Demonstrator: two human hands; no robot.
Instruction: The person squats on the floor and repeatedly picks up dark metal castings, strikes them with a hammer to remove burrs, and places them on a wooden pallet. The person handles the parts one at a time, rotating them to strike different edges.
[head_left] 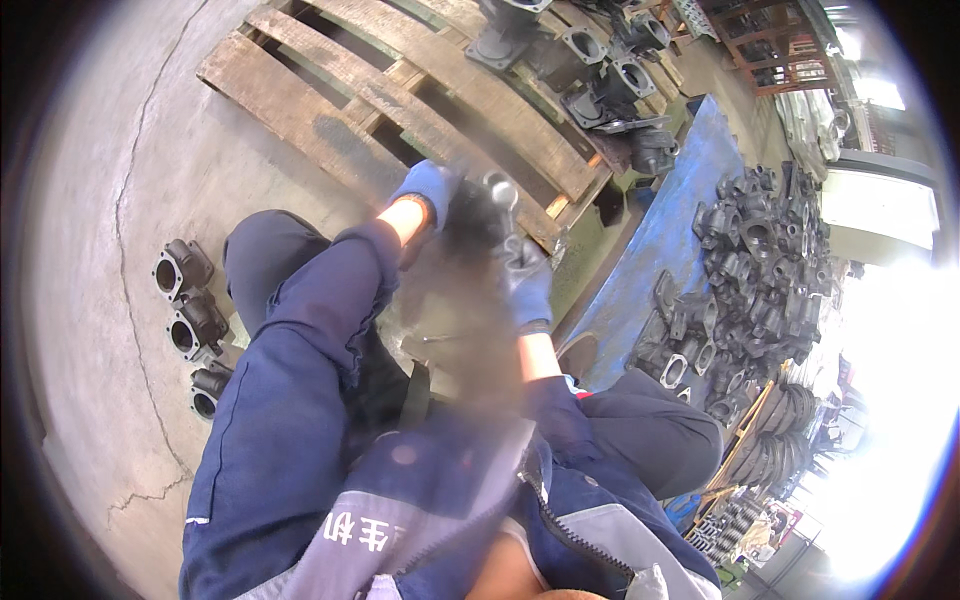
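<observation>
My left hand (426, 188), in a blue glove, is closed at the left side of a dark metal casting (468, 215). The casting is held over the near edge of the wooden pallet and is smeared by motion. To its right, my right hand (532, 294), also gloved in blue, is closed on a shiny metal tool with a round end (500, 190). The tool points away from me along the casting's right side. Blur hides whether it touches the casting. The fingertips of both hands are partly hidden.
The slatted wooden pallet (350, 85) lies ahead, with several flanged castings (583, 45) on its far right. Rightward, a heap of dark castings (760, 235) rests by a blue sheet (650, 265). Several more castings (183, 270) stand in a row on the concrete floor (90, 350) at left.
</observation>
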